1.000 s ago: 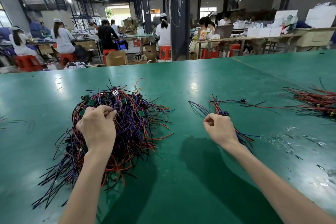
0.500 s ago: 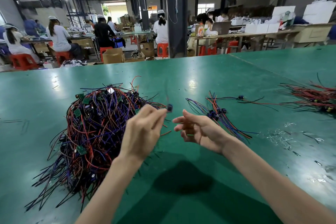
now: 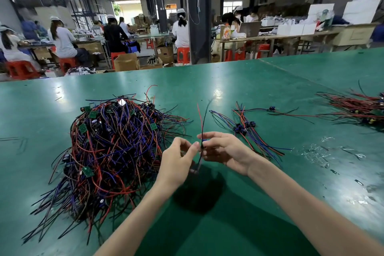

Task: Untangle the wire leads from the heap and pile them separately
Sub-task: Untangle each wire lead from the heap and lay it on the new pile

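A big tangled heap (image 3: 112, 149) of red, blue and black wire leads with small green boards lies on the green table at the left. A small separate pile (image 3: 247, 129) of leads lies to the right of my hands. Between heap and pile, my right hand (image 3: 224, 149) pinches one wire lead (image 3: 202, 122) at its dark connector, its red and black wires standing upward and a tail hanging below. My left hand (image 3: 176, 160) is beside it, fingertips at the same lead, thumb and forefinger touching it.
Another bunch of red and black leads (image 3: 357, 108) lies at the far right of the table (image 3: 228, 224). Bits of clear plastic scrap (image 3: 318, 154) are scattered to the right. Workers sit at benches beyond the table's far edge.
My left hand left the heap carrying one lead and came to the middle. My right hand left the small pile and now pinches that lead, which stands upright.
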Tool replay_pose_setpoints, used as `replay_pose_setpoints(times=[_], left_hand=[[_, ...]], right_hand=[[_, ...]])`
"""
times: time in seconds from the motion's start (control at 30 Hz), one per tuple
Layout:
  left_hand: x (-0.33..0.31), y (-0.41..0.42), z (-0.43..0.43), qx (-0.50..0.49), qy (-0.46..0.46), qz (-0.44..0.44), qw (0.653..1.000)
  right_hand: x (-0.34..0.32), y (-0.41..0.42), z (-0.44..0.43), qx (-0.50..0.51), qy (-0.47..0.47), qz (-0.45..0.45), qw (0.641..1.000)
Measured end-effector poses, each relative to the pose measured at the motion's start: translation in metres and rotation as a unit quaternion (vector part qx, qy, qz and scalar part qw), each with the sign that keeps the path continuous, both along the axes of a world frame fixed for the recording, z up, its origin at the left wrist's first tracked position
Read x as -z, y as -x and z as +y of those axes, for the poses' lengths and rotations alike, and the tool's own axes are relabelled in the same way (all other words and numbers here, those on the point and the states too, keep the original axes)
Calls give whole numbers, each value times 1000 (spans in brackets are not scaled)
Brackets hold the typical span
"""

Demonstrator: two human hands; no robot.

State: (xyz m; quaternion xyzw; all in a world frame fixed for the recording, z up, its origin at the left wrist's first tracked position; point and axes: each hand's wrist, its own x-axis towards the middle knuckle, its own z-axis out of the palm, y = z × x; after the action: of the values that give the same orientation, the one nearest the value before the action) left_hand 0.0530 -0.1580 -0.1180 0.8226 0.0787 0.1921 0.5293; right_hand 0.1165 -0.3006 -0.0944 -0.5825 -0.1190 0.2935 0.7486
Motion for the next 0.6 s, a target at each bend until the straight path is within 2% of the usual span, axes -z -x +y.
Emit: replay_pose_setpoints(times=[0.1, 0.13, 0.27, 0.4, 0.5, 0.6], left_hand=[[-1, -1, 0, 36, 156, 56, 986], [-1, -1, 0, 50, 183, 62, 980], [-1, -1, -1, 76, 217, 63, 971], [-4, 1, -1, 104, 279, 56, 953], [-5, 0, 0, 112, 279, 61, 952], [-4, 1, -1, 124, 266, 73, 953]], right_hand=[[2, 2, 2, -8, 17, -25, 1000], [2, 3, 3, -5, 17, -22, 1000], [3, 0, 1, 11, -21, 21, 999], [4, -2, 1, 4, -32, 23, 999], [3, -4, -1, -17, -23, 16, 999], [3, -6, -3, 4, -5, 5, 1000]])
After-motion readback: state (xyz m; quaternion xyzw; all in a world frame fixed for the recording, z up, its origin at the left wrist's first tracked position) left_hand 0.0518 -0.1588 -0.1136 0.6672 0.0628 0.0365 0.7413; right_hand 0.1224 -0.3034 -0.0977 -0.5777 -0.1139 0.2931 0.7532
